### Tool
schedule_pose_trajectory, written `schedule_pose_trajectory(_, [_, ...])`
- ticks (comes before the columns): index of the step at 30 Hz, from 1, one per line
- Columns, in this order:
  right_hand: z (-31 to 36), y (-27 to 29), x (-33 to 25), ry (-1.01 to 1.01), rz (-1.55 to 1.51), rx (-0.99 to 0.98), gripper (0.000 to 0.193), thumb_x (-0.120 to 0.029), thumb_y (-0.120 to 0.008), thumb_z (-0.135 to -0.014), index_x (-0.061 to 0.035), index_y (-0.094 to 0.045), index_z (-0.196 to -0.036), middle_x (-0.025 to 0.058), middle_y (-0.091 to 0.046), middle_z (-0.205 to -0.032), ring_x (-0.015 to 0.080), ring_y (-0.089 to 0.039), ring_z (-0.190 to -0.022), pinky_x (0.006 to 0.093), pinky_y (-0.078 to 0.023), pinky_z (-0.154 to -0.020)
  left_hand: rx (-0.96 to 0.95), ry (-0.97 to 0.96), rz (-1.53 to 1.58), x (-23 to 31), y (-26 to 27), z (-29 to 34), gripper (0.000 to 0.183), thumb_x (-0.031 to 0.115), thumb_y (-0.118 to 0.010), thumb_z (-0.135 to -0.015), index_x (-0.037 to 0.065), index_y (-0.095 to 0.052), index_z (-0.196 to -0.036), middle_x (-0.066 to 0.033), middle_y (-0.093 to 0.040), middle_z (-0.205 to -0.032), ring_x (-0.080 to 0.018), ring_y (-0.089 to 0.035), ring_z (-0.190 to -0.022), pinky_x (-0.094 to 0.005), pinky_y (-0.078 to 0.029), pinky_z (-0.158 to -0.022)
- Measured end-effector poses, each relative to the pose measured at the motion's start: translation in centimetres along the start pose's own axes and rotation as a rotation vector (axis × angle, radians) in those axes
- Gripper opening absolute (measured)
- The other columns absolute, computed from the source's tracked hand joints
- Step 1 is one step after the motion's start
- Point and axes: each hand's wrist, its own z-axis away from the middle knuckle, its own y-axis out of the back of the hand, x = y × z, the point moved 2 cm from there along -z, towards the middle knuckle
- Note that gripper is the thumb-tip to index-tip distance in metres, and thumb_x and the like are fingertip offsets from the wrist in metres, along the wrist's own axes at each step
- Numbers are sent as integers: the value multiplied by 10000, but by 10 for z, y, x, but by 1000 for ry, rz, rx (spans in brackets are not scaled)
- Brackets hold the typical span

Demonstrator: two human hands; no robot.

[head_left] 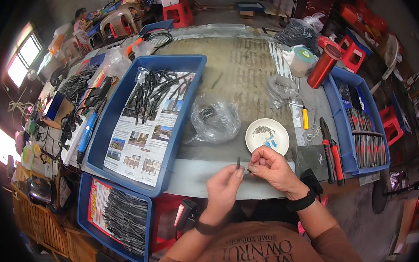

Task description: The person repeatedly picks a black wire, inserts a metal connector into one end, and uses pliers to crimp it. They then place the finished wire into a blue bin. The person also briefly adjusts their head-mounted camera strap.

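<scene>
Near the table's front edge, my left hand (223, 185) is closed on a thin dark strip (238, 162), which stands up between thumb and fingers. Close beside it, my right hand (275, 171) is closed in a pinch with a small dark piece at its fingertips, too small to name. Just beyond the right hand sits a white bowl (253, 142) holding small metal bits and blue pieces. A clear plastic bag (221, 129) with dark pieces inside lies farther left. Long black strips (147, 96) lie on newspaper in a blue tray (167, 176) at the left.
Below that tray, another blue tray (82, 205) holds many black strips. Red-handled pliers (335, 158), a yellow-handled screwdriver (305, 118) and a red flask (324, 66) lie or stand at right. A blue bin (372, 169) holds packed flat pieces. A blue electric screwdriver (87, 132) lies left.
</scene>
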Motion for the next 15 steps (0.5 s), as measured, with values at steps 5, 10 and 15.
schedule_pose_trajectory(5, [11, 4, 6, -43, -5, 26, 139, -73, -588, -839, -32, -500, -939, -17, -502, -840, 51, -496, -775, 205, -422, -663, -69, -9, 1, -1, -12, 5, 127, 89, -555, -880, -23, -586, -931, 41, -520, -728, -20, -423, -631, -167, -345, -559])
schedule_pose_trajectory(10, [22, 6, 8, -108, -105, -5, 148, -82, -587, -843, -32, -509, -958, -8, -523, -821, 54, -507, -719, 201, -432, -611, -131, 81, 164, 0, -22, 8, 129, 92, -551, -882, -17, -571, -947, 41, -538, -763, -16, -436, -654, -167, -358, -579])
schedule_pose_trajectory(15, [30, 9, -5, -38, -50, 46, 160, -89, -601, -840, -3, -560, -969, 5, -572, -781, 61, -537, -710, 189, -451, -648, -101, 112, 116, -4, -24, 9, 127, 103, -550, -882, -13, -580, -924, 30, -538, -725, -32, -443, -636, -177, -358, -571])
